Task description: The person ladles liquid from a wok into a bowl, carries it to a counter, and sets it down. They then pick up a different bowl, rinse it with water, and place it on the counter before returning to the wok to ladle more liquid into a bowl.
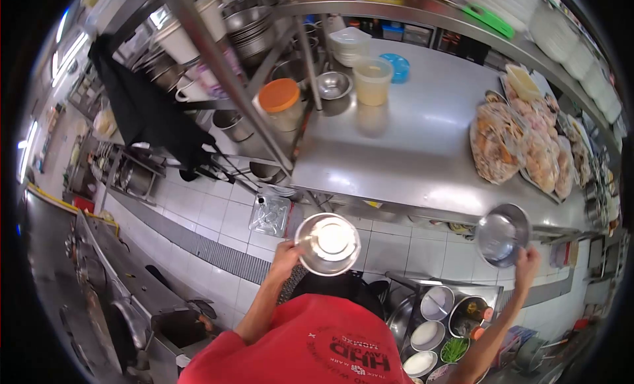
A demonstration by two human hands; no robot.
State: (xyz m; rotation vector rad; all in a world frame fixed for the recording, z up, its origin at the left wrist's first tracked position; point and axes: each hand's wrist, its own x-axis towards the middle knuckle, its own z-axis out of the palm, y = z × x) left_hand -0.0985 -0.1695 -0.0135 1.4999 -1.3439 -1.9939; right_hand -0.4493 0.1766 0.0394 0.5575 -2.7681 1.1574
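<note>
A shiny round metal bowl [328,244] is in my left hand [286,260], gripped at its left rim, with bright glare on its inside. Away to the right, my right hand [526,262] has hold of a second metal bowl [503,235] by its lower rim. That bowl is tilted and its inside looks bare. It overlaps the front edge of the steel table [409,159], close to the bags of meat [498,143]. The two bowls are well apart.
On the table stand a tub of pale liquid [372,81], a small metal bowl [334,85] and a blue lid [398,67]. A shelf post [224,80] rises at left. Food containers [427,335] sit at lower right. Pans [119,324] are at lower left.
</note>
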